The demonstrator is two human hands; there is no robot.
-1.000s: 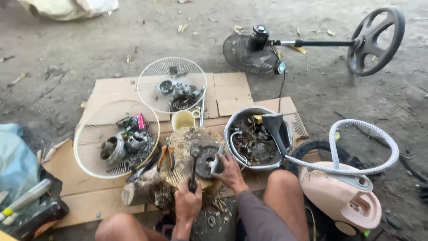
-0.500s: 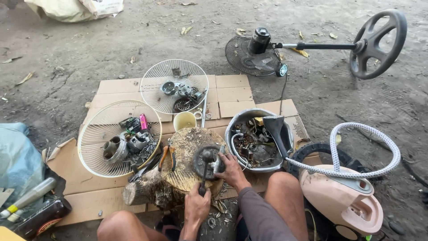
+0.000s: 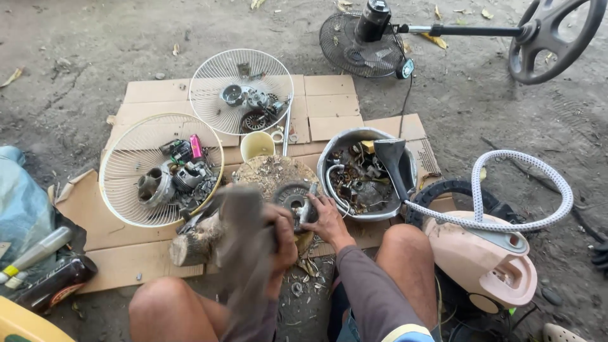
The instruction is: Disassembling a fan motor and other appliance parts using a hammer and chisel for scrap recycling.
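Sitting on the ground, I have a blue bag (image 3: 22,202) at my far left with a dark bottle (image 3: 54,284) lying beside it. Next comes the cardboard (image 3: 152,95) spread over the dirt, and on it a white fan guard (image 3: 126,166) holding small motor parts, with a second fan guard (image 3: 215,79) further out, also carrying parts. A short log (image 3: 193,240) lies at the near edge of the first guard.

My left hand (image 3: 278,244) is smeared by motion; its fingers are clenched on something blurred and dark, which I cannot make out. Just beyond stands a yellow cup (image 3: 256,145), and nearer me a wood block (image 3: 269,174), its top strewn with chips. On the block's near right edge sits a round motor part (image 3: 292,197). My right hand (image 3: 326,218) lies against it, fingers curled on its right side and pinning it to the block.

Right of that is a metal basin (image 3: 354,136) full of scrap wire and bits, a black funnel-shaped piece (image 3: 391,158) leaning in it. Further right, a pink appliance (image 3: 487,256) with a ribbed hose (image 3: 538,171) looping above. Far off lies a fan (image 3: 361,41) on its pole, ending in a round black base (image 3: 557,35).
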